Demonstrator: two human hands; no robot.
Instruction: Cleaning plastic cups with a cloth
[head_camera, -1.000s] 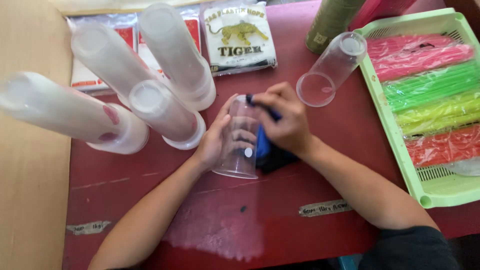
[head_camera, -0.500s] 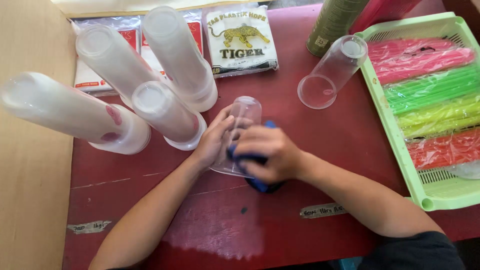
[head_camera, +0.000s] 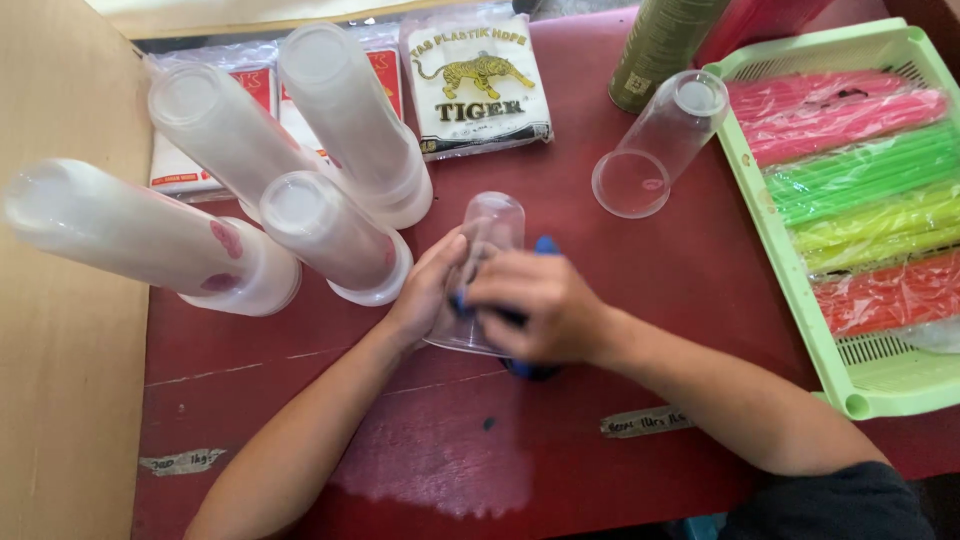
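Note:
A clear plastic cup (head_camera: 488, 232) lies tilted on the dark red table (head_camera: 640, 300), its base pointing away from me. My left hand (head_camera: 425, 290) grips its left side near the rim. My right hand (head_camera: 535, 305) is closed around a blue object (head_camera: 545, 245), a cloth or marker, I cannot tell which, and presses it against the cup's right side. Most of the blue object is hidden under my fingers.
Several tall stacks of clear cups (head_camera: 330, 230) stand at the left. A second clear cup (head_camera: 655, 150) lies beside a green tray (head_camera: 790, 290) of coloured straws (head_camera: 860, 170). Plastic bag packs (head_camera: 475, 85) and a green can (head_camera: 665, 45) sit at the back.
My right hand has slid from the cup's far end down toward its rim, carrying the blue object. The left hand and cup have stayed in place.

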